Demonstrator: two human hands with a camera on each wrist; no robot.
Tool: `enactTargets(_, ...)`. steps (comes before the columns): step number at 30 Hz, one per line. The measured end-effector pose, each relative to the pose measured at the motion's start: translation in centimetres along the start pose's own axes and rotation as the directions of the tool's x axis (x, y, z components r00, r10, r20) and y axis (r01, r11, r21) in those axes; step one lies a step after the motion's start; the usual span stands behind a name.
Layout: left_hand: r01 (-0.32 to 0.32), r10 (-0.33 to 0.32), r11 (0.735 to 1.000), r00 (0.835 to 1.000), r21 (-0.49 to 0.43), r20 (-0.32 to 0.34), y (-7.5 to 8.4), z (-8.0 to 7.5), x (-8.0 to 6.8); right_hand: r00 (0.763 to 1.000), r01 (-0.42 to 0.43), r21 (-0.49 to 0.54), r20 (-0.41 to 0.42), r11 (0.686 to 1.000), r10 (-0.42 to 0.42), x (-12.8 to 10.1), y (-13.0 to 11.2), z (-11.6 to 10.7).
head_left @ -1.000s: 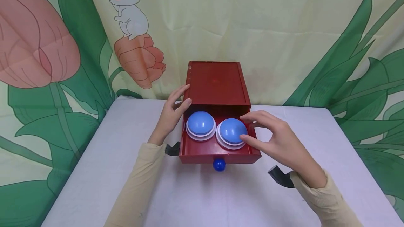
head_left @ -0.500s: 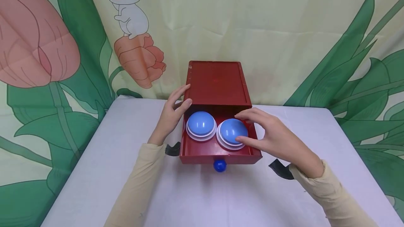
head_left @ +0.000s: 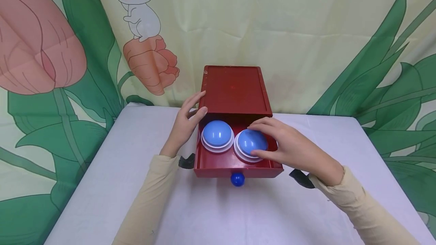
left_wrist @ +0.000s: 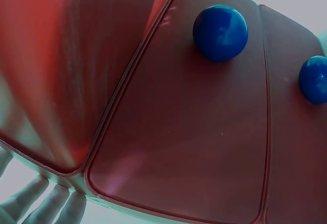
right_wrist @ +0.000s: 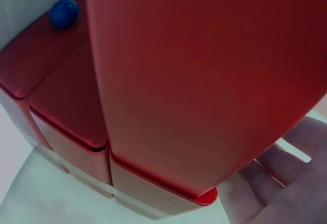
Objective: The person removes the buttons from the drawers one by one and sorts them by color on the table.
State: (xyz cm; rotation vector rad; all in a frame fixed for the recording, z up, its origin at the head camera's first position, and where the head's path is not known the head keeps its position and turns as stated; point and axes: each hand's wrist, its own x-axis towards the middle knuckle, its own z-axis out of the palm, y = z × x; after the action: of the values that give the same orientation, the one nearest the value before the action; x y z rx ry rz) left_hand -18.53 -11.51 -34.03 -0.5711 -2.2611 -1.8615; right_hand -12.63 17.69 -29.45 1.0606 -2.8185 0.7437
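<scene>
A red drawer cabinet [head_left: 235, 90] stands on the table with its top drawer [head_left: 218, 172] pulled out. Inside lie two blue dome push buttons with white bases, a left one [head_left: 217, 133] and a right one [head_left: 252, 141]. My left hand [head_left: 184, 124] rests along the cabinet's left side, fingers extended and thumb at the front corner; in the left wrist view its fingers [left_wrist: 43, 201] show at that side. My right hand [head_left: 289, 144] spreads over the right push button, thumb at its near edge and fingertips at its far edge. The right wrist view shows the fingers [right_wrist: 276, 168] beside the drawer.
Below the pulled-out drawer, lower drawers with round blue knobs [left_wrist: 220, 33] are closed. The top drawer has its own blue knob [head_left: 237, 179]. A printed curtain [head_left: 289, 41] hangs behind the white-covered table [head_left: 211, 214].
My right hand has moved left, farther over the right push button, with thumb and fingers wider apart. The left hand and the cabinet have stayed in place.
</scene>
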Motion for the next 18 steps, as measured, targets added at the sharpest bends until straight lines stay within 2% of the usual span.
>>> enactTargets(9, -0.001, 0.001, 1.000, 1.000, 0.012, -0.001, -0.05, 0.00, 0.03, 0.999, 0.028, -0.070, 0.038, 0.997, -0.025, 0.59, 0.56, 0.43)
enactTargets(18, -0.003, 0.003, 1.000, 1.000, 0.021, -0.004, -0.14, 0.02, 0.02, 0.995, 0.091, -0.162, 0.048, 0.983, -0.084, 0.94, 0.68, 0.68)
